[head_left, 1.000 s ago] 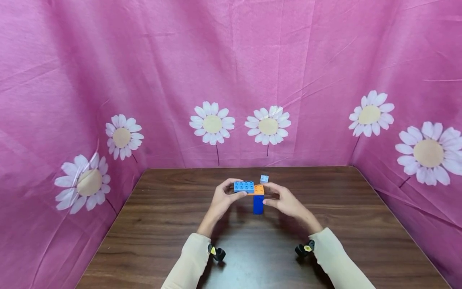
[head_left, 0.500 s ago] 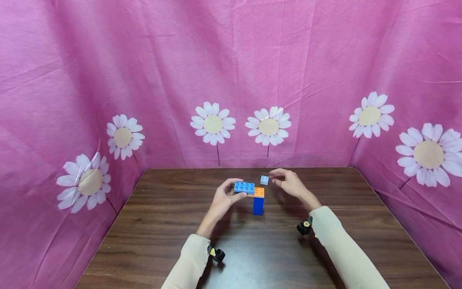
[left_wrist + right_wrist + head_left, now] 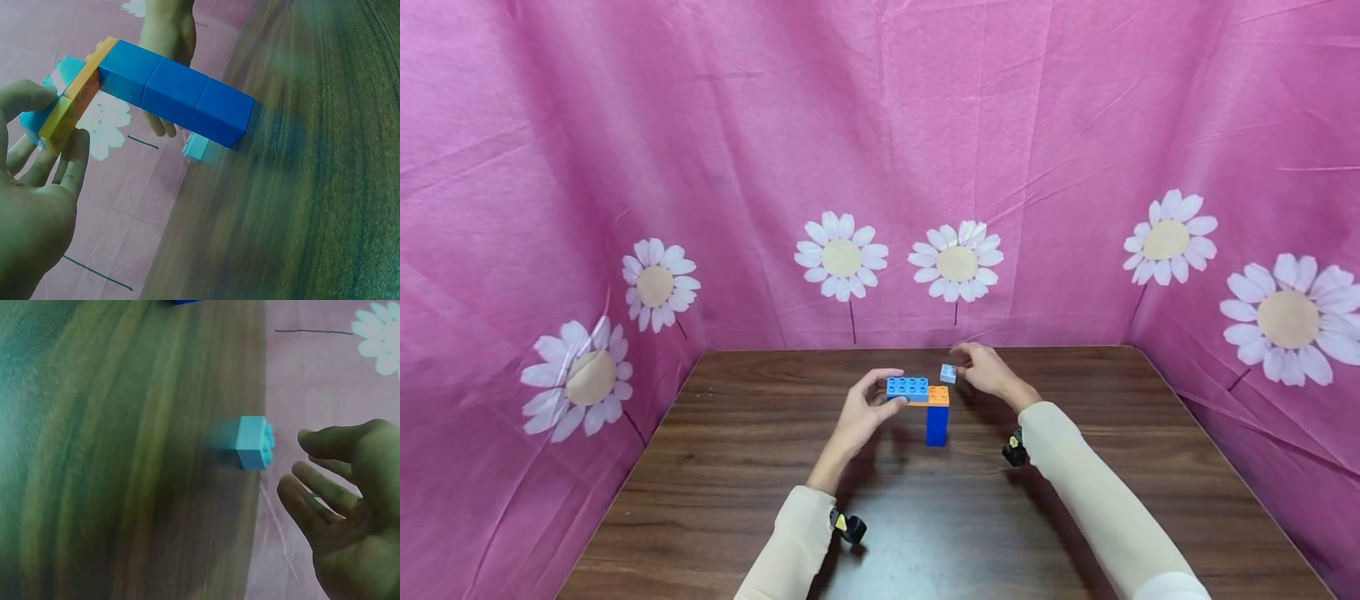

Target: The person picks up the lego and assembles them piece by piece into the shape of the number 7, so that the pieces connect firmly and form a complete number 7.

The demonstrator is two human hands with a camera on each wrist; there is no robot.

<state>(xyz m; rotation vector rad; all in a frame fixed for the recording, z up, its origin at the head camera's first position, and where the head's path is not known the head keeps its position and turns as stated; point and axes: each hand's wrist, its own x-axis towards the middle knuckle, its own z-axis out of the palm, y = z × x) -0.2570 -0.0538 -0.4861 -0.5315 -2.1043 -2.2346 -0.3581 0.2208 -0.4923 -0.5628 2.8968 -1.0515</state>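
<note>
My left hand (image 3: 859, 417) pinches the outer end of a toy brick structure, thumb on the near side and fingers around the far side. On top is a blue eight-stud brick (image 3: 907, 387), over a thin orange brick (image 3: 939, 395) that looks yellow at its held end in the left wrist view. A column of dark blue bricks (image 3: 178, 94) stands under the orange brick's other end. Just behind lies a small light blue brick (image 3: 252, 442) with its studs up. Beside it, my right hand (image 3: 988, 372) hovers with loosely bent fingers, apart from the brick in the right wrist view.
The brown wooden table (image 3: 737, 467) has its back edge just beyond the small brick. A pink cloth (image 3: 895, 125) with printed daisies hangs behind the table and along both sides. Wrist cameras (image 3: 848, 527) are strapped at both sleeves.
My right hand has left the brick structure and moved back to the right side of the small light blue brick. My left hand keeps its hold on the structure, nearly unmoved.
</note>
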